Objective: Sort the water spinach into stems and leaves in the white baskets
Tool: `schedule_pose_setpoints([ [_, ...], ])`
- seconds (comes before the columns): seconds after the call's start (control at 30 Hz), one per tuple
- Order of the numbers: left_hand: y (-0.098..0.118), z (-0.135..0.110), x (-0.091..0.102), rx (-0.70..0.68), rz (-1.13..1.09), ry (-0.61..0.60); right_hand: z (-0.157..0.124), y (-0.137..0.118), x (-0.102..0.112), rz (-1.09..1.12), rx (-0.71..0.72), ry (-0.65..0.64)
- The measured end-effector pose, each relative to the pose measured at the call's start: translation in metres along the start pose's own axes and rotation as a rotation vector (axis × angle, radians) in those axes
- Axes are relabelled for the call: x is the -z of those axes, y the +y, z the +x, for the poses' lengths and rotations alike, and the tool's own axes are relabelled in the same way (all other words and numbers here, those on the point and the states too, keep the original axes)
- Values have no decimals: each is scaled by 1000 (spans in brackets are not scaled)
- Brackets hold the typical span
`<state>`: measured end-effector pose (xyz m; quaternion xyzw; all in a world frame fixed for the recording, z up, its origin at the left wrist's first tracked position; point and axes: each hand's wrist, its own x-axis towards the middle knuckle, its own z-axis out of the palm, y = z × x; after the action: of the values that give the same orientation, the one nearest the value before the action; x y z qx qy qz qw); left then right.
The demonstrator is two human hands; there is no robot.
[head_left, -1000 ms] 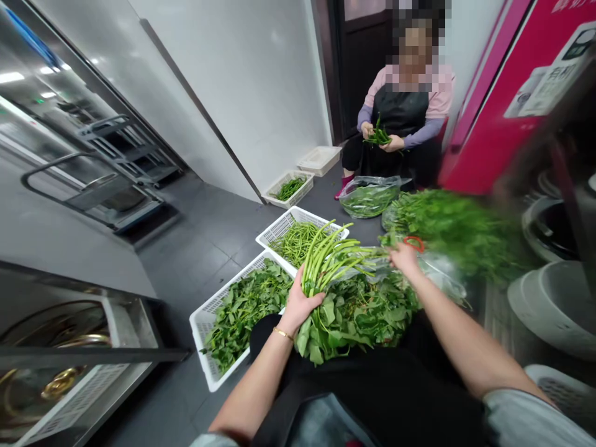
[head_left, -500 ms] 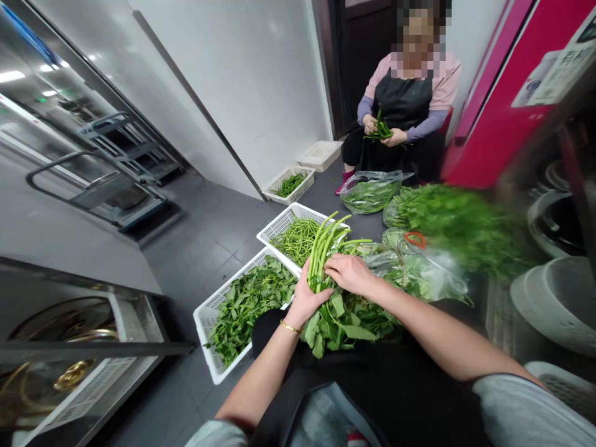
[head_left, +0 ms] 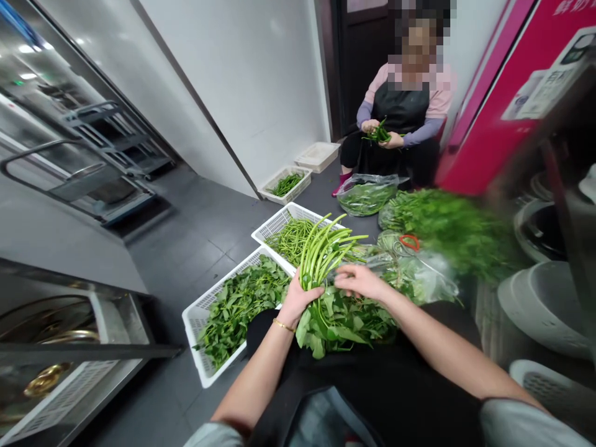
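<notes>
The bunch of leafy green stems (head_left: 319,251) is at frame centre, its long axis running up-frame, stem ends fanning upper right, leaves hanging below. The left hand (head_left: 298,299), the nearer, is clenched around it where stems meet leaves. The right hand (head_left: 362,282) is just right of the bunch, fingers loosely bent, nothing visible between them. A leaf-filled white crate (head_left: 198,316) stands left of centre.

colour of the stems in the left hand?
Bright yellowish green; the stems in the left hand show best in the head view.
</notes>
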<state>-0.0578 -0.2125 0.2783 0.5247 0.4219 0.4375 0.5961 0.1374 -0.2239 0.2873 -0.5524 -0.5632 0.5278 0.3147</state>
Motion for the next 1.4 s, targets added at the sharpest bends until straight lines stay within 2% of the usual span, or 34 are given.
schedule_pose_setpoints([
  [0.07,4,-4,-1,-13,-7,-17,8,-7,-13,31,46,-60],
  [0.1,6,-6,1,-14,7,-12,7,-8,-10,39,79,-69],
  [0.2,11,-11,11,-17,97,43,-9,-7,28,81,152,-3],
  [0.27,12,-13,17,-33,163,68,-23,-8,55,92,149,107],
  [0.33,10,-15,17,-66,213,68,-30,-18,64,8,163,228],
  [0.4,6,-17,9,-104,250,36,-24,-31,50,-186,170,312],
  [0.47,2,-20,-1,-143,282,16,-8,-43,25,-372,159,318],
  [0.53,-2,-24,-8,-158,296,18,10,-47,7,-360,155,270],
  [0.57,-3,-25,-9,-151,289,30,17,-46,5,-308,157,256],
  [0.63,-5,-28,-5,-102,241,60,22,-37,21,-189,139,275],
  [0.7,-5,-28,4,-39,168,91,16,-23,56,-88,117,370],
  [0.77,-4,-28,12,6,104,111,4,-7,94,130,132,550],
  [0.83,-3,-27,16,24,81,128,-7,2,115,141,91,506],
  [0.87,-3,-27,16,24,88,132,-10,3,116,65,68,470],
  [0.93,-2,-26,11,11,126,121,-11,-5,101,-127,48,417],
  [1.0,-1,-25,4,-27,173,70,-4,-23,74,-197,76,355],
  [1.07,0,-25,-1,-83,218,13,5,-42,55,-132,101,170],
  [1.1,0,-26,-3,-112,241,-5,8,-49,53,-75,103,84],
  [1.13,-1,-26,-3,-138,265,-12,9,-54,54,-6,112,53],
  [1.17,-3,-26,-2,-161,290,-9,9,-58,60,67,130,80],
  [1.27,-10,-25,2,-201,381,37,-1,-57,73,223,187,303],
  [1.33,-15,-24,2,-218,452,63,-7,-53,61,200,191,321],
  [1.4,-18,-23,-1,-250,524,70,-7,-50,32,79,177,221],
])
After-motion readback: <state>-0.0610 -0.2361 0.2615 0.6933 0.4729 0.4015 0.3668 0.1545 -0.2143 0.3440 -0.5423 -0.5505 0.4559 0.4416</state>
